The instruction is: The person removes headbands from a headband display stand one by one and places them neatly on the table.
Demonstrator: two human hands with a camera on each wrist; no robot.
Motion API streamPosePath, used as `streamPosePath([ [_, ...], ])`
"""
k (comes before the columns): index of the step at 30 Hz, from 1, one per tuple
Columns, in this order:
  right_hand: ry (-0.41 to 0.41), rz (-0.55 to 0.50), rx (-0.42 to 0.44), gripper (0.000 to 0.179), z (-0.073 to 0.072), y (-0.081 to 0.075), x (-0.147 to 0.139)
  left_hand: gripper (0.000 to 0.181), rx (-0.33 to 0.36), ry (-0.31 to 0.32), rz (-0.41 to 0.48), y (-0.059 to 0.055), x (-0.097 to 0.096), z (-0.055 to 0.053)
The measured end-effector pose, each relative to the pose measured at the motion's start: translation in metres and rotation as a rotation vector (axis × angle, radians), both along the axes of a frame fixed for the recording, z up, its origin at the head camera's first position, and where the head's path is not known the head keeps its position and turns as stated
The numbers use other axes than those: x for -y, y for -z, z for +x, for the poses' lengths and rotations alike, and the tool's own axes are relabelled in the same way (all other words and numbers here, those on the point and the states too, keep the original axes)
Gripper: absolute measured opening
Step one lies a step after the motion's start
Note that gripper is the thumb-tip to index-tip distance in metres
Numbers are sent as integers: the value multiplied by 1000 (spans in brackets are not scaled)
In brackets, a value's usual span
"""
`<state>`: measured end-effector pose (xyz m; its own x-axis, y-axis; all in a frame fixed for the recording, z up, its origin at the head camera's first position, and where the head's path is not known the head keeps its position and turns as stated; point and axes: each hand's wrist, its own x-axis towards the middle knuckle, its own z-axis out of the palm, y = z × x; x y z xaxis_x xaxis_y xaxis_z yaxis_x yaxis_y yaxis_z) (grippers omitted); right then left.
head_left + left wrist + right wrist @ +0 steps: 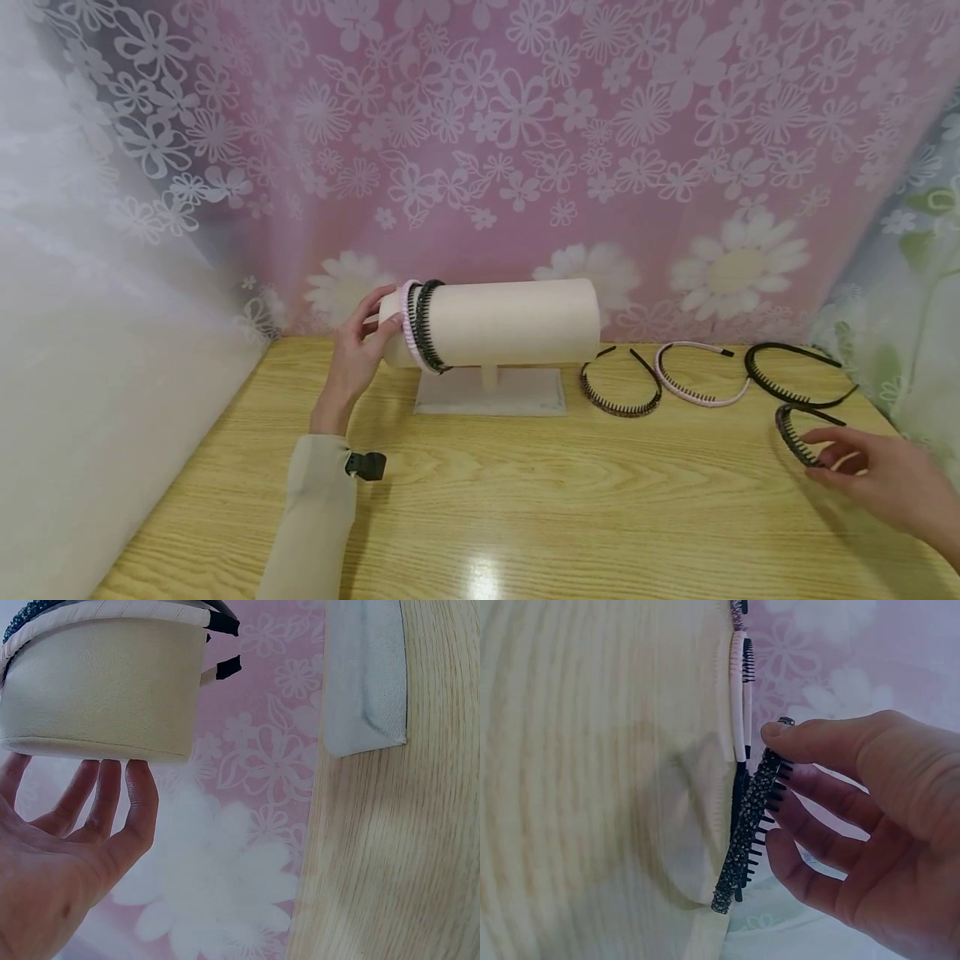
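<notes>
A cream cylinder-shaped headband stand [517,321] carries a pink headband [410,327] and a dark sparkly one [425,327] near its left end. My left hand [358,354] holds that end, thumb in front and fingers behind; in the left wrist view its fingertips meet the end's rim. At the far right, my right hand [888,483] pinches a dark toothed headband [797,437] between thumb and fingers. The right wrist view shows this headband [746,825] covered in glittering stones, its teeth toward my fingers, tilted above the wooden table.
On the table [525,492], right of the stand's flat base [450,396], lie a brown toothed headband [622,410], a pink one [705,401] and a black one [780,392]. A pink flowered curtain [480,167] hangs behind; pale cloth [90,333] borders the left.
</notes>
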<state>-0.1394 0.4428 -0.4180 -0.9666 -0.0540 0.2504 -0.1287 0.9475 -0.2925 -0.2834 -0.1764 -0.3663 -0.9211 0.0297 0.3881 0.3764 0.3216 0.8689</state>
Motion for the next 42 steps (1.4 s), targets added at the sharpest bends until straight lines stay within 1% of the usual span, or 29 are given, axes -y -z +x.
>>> streamPosePath([
  [5,7,26,140,31,-5,2,-6,49,1,-3,3,0,0,0],
  [7,12,43,157,32,-7,4,-8,48,-2,-5,2,0,-1,0],
  [11,2,73,163,31,-10,6,-11,47,-4,-7,2,-1,-1,1],
  [17,1,83,220,29,-13,6,-14,46,-9,-6,1,0,-1,1],
  [22,-8,89,227,27,-15,7,-17,45,-10,-5,1,0,-1,0],
  [34,-26,100,194,25,-23,8,-23,46,-24,-10,-7,1,0,0],
  [42,-7,82,219,26,-24,8,-24,45,-18,-12,-4,-1,-1,1],
])
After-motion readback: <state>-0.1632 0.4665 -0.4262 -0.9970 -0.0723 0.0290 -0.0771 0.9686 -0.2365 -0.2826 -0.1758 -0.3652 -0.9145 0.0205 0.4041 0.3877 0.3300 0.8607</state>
